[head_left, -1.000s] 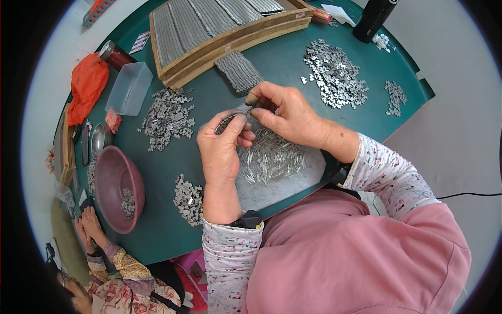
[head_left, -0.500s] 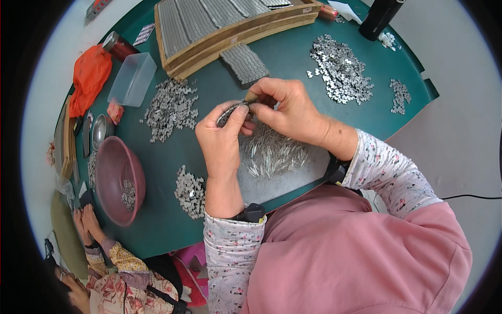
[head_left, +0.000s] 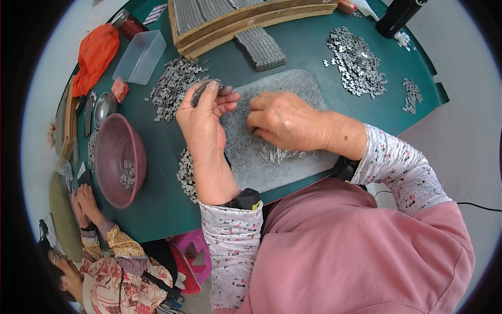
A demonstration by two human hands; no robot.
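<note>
My left hand (head_left: 203, 118) is raised over the left side of a grey felt mat (head_left: 256, 175). Between its thumb and fingers it grips a short curved strip of dark metal links (head_left: 197, 96); the fingers hide part of it. Lower and further right, my right hand (head_left: 287, 120) reaches down with curled fingers at a heap of thin silvery pins (head_left: 280, 155) on the mat. Its fingertips are mostly hidden, so whatever they pinch does not show. Beyond the mat stands a block of stacked metal links (head_left: 261, 48).
Loose metal pieces lie in piles at left (head_left: 175, 86), far right (head_left: 358, 63) and near left (head_left: 186, 175). A wooden tray (head_left: 256, 23) of link rows stands at the back. At left are a pink bowl (head_left: 104, 172), a clear plastic box (head_left: 138, 57) and another person's hands (head_left: 86, 204).
My hands have parted. The left one moved left with the strip of links; the right one let go of it and dropped to the pins. The whole view has shifted slightly.
</note>
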